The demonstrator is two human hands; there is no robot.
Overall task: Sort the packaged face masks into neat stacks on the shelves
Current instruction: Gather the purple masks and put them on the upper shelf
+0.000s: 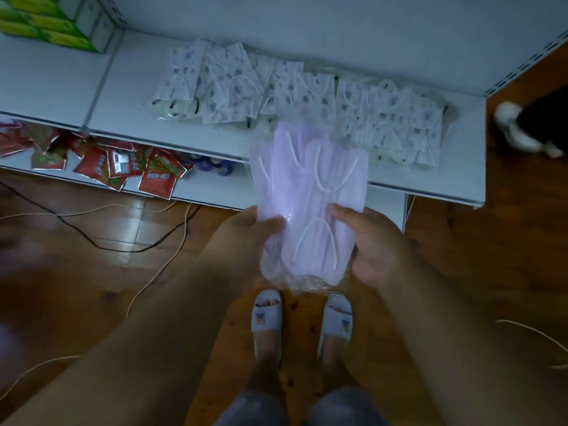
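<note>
Above the white shelf (pixel 276 20), both hands grip a lilac mask pack (pixel 310 195), fingers hidden behind it.

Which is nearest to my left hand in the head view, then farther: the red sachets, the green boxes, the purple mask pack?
1. Purple mask pack: gripped by the left hand.
2. Red sachets: lower shelf, left.
3. Green boxes: far upper left.

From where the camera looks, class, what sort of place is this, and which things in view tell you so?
Probably a small shop. White metal shelving carries loose stock: patterned mask packs, red sachets on the shelf below, green boxes at the far left. Both hands hold a purple mask pack.
</note>
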